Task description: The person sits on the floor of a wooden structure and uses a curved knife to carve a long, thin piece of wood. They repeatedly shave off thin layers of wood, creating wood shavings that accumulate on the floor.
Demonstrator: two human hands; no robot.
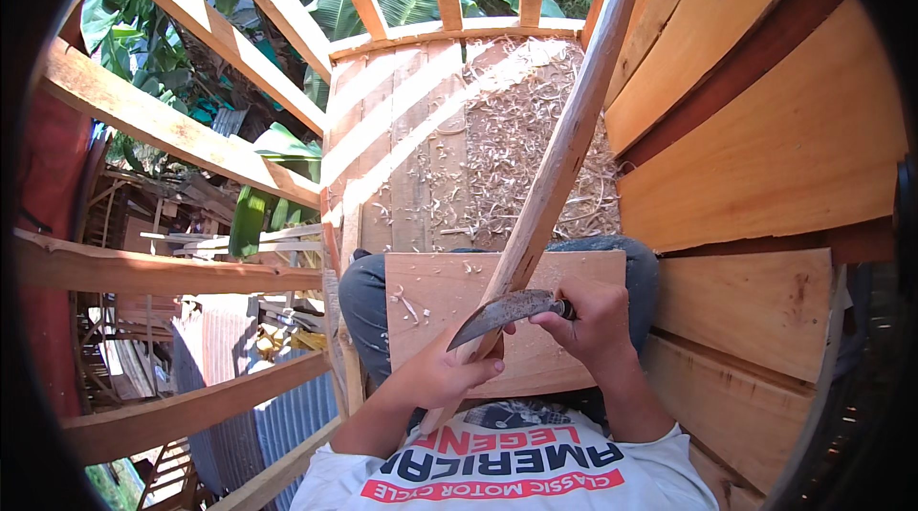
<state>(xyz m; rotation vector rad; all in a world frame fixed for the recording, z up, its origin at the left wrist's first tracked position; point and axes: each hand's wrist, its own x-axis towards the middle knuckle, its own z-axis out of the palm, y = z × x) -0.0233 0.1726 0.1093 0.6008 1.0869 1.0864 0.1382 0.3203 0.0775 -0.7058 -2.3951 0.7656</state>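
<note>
Head view
Room: plank wall (pixel 765 148) close at 3 o'clock; open rail frame (pixel 182 129) at 9; shavings-strewn floor (pixel 516 148) at 12.
Left hand (pixel 445 372): fingers wrapped round the wooden stick (pixel 559 152) near its lower end, over the lap board (pixel 430 296).
Right hand (pixel 593 320): closed on the curved knife (pixel 502 310), blade across the stick, pointing toward 8.

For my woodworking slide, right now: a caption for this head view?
Left hand steadies a long wooden stick on a lap board while right hand presses a curved knife against it.
</note>
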